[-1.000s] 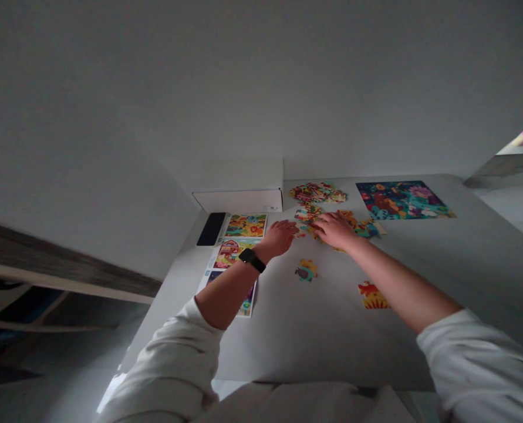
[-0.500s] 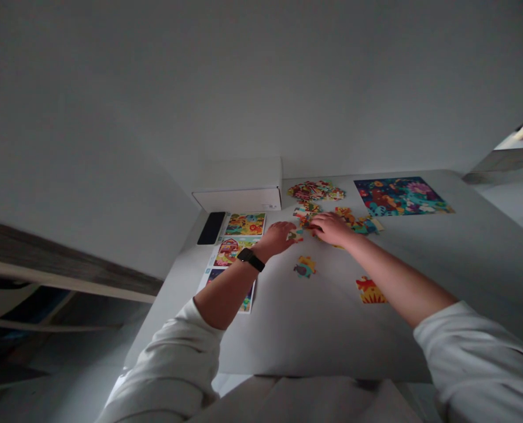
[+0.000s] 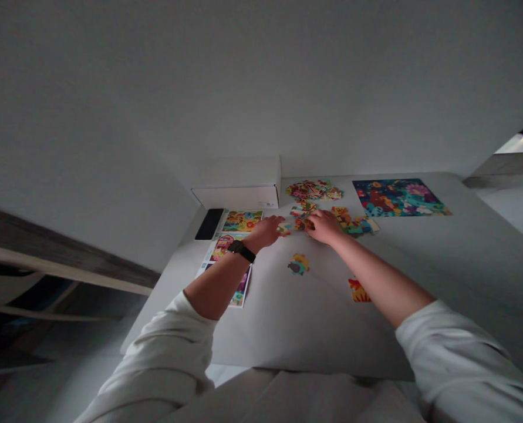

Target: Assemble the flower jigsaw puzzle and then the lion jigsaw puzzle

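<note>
My left hand [image 3: 265,231], with a black watch on the wrist, is closed at the edge of a pale jigsaw puzzle piece [image 3: 284,229] on the white table. My right hand [image 3: 325,227] has its fingers curled down over an orange-brown puzzle piece [image 3: 309,225], partly hidden by them. Just beyond the fingers lie joined colourful pieces [image 3: 303,208]. To the right of that hand is a yellow and teal cluster [image 3: 358,224]. Nearer to me are a teal and yellow piece [image 3: 299,264] and a red and yellow piece [image 3: 358,290], the latter beside my right forearm.
A pile of loose pieces [image 3: 314,190] lies at the back, beside a white box [image 3: 239,197]. A dark blue completed puzzle picture [image 3: 400,197] is at back right. On the left are a black phone [image 3: 209,224] and a sheet with printed pictures [image 3: 242,221].
My left hand has drawn slightly left with the pale piece, widening the gap to my right hand. My right hand stays over the orange-brown piece. The whole view has shifted a little.
</note>
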Demonstrator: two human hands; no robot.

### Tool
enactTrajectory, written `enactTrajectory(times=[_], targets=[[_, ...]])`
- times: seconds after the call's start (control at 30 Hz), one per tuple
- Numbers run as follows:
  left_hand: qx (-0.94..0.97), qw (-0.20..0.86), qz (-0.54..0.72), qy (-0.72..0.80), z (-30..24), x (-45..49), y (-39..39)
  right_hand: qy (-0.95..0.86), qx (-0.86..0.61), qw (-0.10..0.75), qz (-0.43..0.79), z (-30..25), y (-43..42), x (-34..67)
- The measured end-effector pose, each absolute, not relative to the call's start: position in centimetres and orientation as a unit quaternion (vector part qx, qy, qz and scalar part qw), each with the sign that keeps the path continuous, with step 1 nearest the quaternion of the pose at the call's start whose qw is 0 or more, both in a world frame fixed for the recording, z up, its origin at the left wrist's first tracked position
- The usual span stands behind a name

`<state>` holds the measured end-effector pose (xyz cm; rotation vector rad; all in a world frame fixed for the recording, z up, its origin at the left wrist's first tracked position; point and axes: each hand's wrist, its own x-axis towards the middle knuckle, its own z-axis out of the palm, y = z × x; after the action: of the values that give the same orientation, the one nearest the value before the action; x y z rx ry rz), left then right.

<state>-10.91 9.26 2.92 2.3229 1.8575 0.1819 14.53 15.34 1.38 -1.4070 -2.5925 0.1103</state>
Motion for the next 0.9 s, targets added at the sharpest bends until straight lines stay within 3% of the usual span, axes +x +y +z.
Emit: enactTrajectory(times=[0.2, 0.4, 0.57, 0.9], targets=[[0.792, 0.065, 0.097, 0.599, 3.1, -8.0, 8.9, -0.884, -0.456, 0.066, 0.077, 1.7, 15.0, 14.3], [0.815, 0.080, 0.094, 0.565, 2.6, -5.4, 8.5, -0.873, -0.464, 0.126, 0.081, 1.3, 14.7, 17.0], [0.801, 0.085, 0.089, 0.586, 2.7, -4.9, 8.3, -0.875, -0.466, 0.119, 0.051, 1.3, 13.8, 19.2], [0.799, 0.055, -0.037, 0.598, 4.0, -3.4, 9.9, -0.876, -0.455, 0.154, 0.049, 1.8, 11.6, 21.9]])
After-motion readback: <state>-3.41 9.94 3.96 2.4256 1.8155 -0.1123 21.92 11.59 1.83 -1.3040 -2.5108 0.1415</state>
